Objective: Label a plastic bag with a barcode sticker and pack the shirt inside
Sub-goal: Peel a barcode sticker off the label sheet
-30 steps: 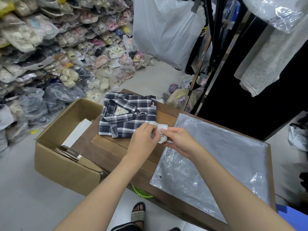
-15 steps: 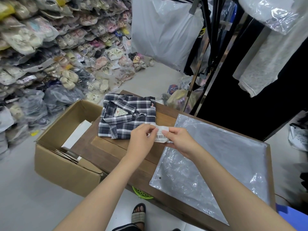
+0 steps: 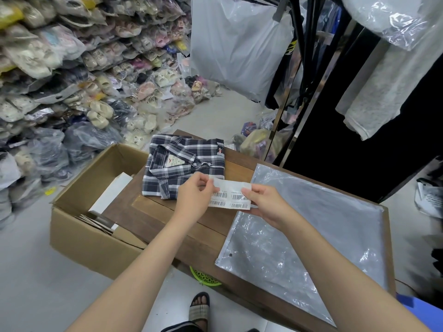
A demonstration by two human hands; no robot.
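Observation:
A folded navy and white plaid shirt [image 3: 175,164] lies at the far left end of the wooden table [image 3: 167,221]. A clear plastic bag [image 3: 311,236] lies flat on the right part of the table. I hold a white sheet of barcode stickers [image 3: 231,196] spread flat above the table between the shirt and the bag. My left hand [image 3: 194,200] pinches its left edge. My right hand [image 3: 266,204] pinches its right edge. Several barcodes show on the sheet.
An open cardboard box [image 3: 96,226] with white and flat items stands left of the table. Bagged shoes [image 3: 72,80] are heaped at the back left. Hanging garments and a rack [image 3: 311,68] stand behind the table. My sandalled foot [image 3: 199,307] is on the floor.
The sticker sheet was crumpled between both hands. It is now unfolded and stretched flat, with the hands drawn apart.

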